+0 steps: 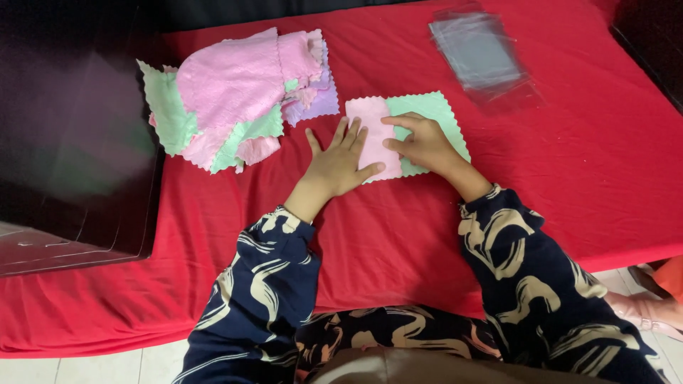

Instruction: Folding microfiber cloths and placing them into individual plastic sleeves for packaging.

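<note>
Both hands lie flat, fingers spread and gripping nothing. The left hand (340, 158) presses its palm on the red cover with fingertips on the lower edge of a pink cloth (370, 124); the right hand (425, 144) rests across the seam where that cloth overlaps a mint-green cloth (434, 110). Both cloths are small, soft rectangles with zigzag-cut edges, lying flat side by side. Left of the hands and beyond sits a loose pile of cloths (235, 96) in pink, green and lilac. Farther off to the right lie clear plastic sleeves (480, 53) on the red-covered surface (569, 163).
</note>
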